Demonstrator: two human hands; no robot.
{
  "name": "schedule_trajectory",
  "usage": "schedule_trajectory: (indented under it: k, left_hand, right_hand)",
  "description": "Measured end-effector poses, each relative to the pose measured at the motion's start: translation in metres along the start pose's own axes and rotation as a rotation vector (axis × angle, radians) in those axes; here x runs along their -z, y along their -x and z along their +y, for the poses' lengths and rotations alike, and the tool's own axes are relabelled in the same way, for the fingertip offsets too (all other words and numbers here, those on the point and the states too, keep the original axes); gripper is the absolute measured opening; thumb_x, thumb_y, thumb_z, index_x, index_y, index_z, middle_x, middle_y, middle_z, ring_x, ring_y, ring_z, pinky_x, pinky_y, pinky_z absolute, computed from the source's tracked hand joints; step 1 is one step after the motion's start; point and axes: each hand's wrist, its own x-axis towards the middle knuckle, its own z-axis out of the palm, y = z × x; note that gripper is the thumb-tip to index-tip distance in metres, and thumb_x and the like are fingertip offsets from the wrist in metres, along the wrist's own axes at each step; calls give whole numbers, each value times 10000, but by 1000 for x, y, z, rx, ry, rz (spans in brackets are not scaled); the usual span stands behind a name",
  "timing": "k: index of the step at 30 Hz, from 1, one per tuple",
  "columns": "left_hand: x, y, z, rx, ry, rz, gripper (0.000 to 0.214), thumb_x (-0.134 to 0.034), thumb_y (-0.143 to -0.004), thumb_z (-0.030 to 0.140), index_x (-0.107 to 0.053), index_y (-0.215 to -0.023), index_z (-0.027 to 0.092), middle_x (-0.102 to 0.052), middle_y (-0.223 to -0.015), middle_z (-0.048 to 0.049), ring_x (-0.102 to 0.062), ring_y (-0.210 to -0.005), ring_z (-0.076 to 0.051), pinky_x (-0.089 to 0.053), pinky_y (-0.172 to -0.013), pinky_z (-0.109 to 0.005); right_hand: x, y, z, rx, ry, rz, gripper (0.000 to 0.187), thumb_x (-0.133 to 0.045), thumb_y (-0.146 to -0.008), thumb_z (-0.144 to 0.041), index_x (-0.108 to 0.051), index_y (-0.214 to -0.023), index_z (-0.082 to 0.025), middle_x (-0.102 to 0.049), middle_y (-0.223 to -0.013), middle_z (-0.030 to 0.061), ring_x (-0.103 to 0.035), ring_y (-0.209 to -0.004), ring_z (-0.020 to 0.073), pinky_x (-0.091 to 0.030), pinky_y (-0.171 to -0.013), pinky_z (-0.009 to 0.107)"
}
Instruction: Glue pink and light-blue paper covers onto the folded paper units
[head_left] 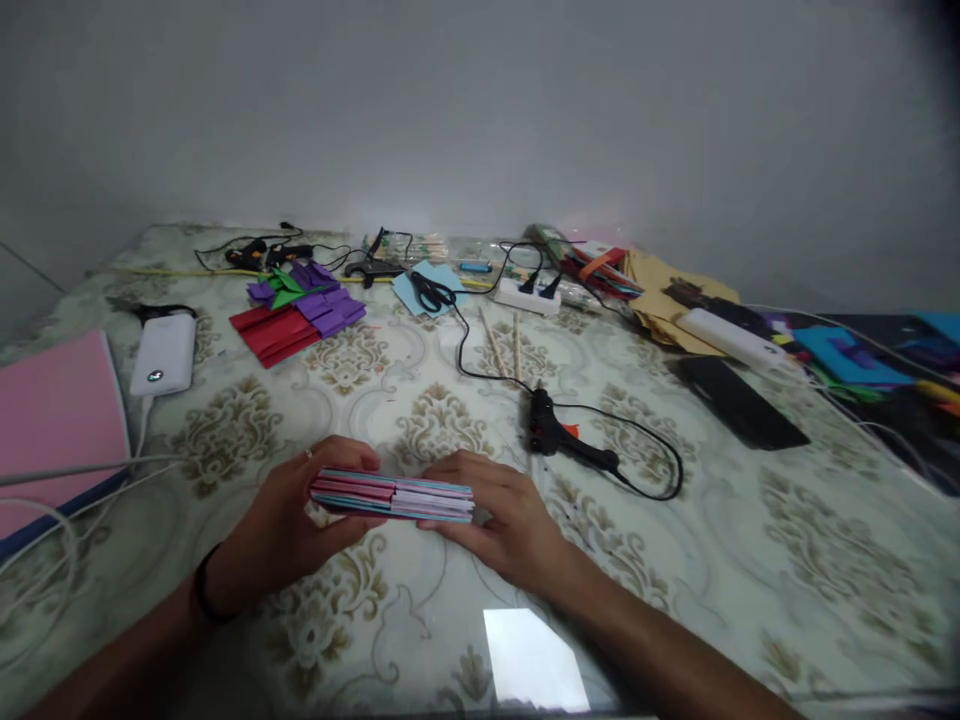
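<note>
Between my two hands is a thick stack of folded paper (431,498), its layered edges turned toward me in red, white and light blue. My left hand (300,510) grips the red end, thumb below and fingers above. My right hand (510,505) closes round the whiter end in the same way. Beyond the right hand lies a black hot glue gun (562,435) with its cord looped on the table. Farther back on the left sit folded red papers (274,335) and purple papers (330,310).
Black scissors (433,292) rest on light blue paper, near a white power strip (527,297) and two thin sticks (504,340). At left are a white power bank (163,355) and a pink sheet (60,410). A black phone-like slab (742,400) lies at right on the patterned tablecloth (750,580).
</note>
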Motion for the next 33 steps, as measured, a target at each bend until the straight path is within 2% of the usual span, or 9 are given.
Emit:
schedule_trajectory:
  k: [4, 10, 13, 16, 18, 20, 24, 29, 33]
  left_hand:
    - [-1, 1, 2, -26, -32, 26, 349, -791, -882, 197, -618, -1172, 289, -773, -1165, -27, -755, -1088, -229, -601, -933, -371]
    - [-1, 2, 4, 61, -4, -12, 297, -783, -896, 258, -624, -1146, 279, -760, -1088, -23, -754, -984, -222, -600, -876, -369]
    - [5, 5, 5, 107, 105, -38, 425, -794, -916, 386, -616, -1291, 295, -752, -1176, -60, -770, -996, -247, -612, -876, -381]
    - [12, 8, 3, 105, 336, -102, 562, -576, -1001, 665, -623, -1412, 284, -722, -1310, -137, -743, -1131, -318, -605, -963, -458]
    - [15, 9, 2, 106, 441, -112, 665, -364, -1031, 752, -707, -1322, 263, -739, -1274, -148, -695, -1218, -349, -549, -1069, -514]
    - [15, 7, 2, 156, 479, -70, 598, -387, -1048, 712, -731, -1216, 252, -759, -1160, -129, -697, -1163, -330, -539, -1060, -504]
    - [12, 2, 3, 252, 366, 78, 212, -640, -1026, 432, -660, -947, 237, -690, -881, -37, -656, -832, -207, -549, -776, -343]
    - [14, -4, 4, 323, 200, 205, 185, -670, -973, 338, -689, -835, 217, -703, -797, -9, -647, -777, -173, -536, -732, -300]
    - [16, -6, 3, 410, 192, 275, 144, -730, -924, 323, -751, -839, 209, -760, -804, -2, -688, -761, -165, -561, -729, -281]
  right_hand:
    - [1, 2, -1, 2, 17, 7, 185, -705, -1031, -324, -736, -1177, -216, -799, -1035, 83, -748, -917, 206, -618, -804, 343]
    - [2, 3, -4, 12, 45, 28, 164, -709, -1024, -292, -740, -1172, -231, -809, -1023, 84, -762, -883, 214, -630, -764, 350]
    - [2, 2, -5, 12, 35, 31, 154, -699, -1029, -292, -749, -1161, -230, -813, -1014, 83, -769, -882, 214, -636, -762, 352]
    - [2, 1, -5, 45, 14, 4, 214, -662, -1050, -303, -744, -1236, -237, -822, -1006, 86, -777, -885, 222, -647, -772, 370]
    - [3, 1, -5, 91, 15, 1, 263, -643, -1057, -277, -736, -1300, -244, -832, -1027, 90, -787, -926, 232, -663, -808, 388]
    - [5, 2, -6, 131, 33, -10, 298, -610, -1066, -226, -734, -1336, -240, -839, -1075, 94, -791, -1001, 237, -673, -865, 402]
    - [6, 5, -9, 169, 122, -16, 369, -573, -1068, -155, -719, -1395, -243, -844, -1126, 87, -789, -1074, 241, -687, -897, 419]
    - [8, 9, -10, 156, 186, -1, 478, -586, -1057, -146, -644, -1503, -309, -844, -1139, 62, -809, -1041, 275, -702, -852, 472]
    - [9, 9, -9, 60, 134, 39, 426, -590, -1064, -199, -682, -1457, -333, -840, -1117, 75, -807, -1008, 292, -690, -836, 485]
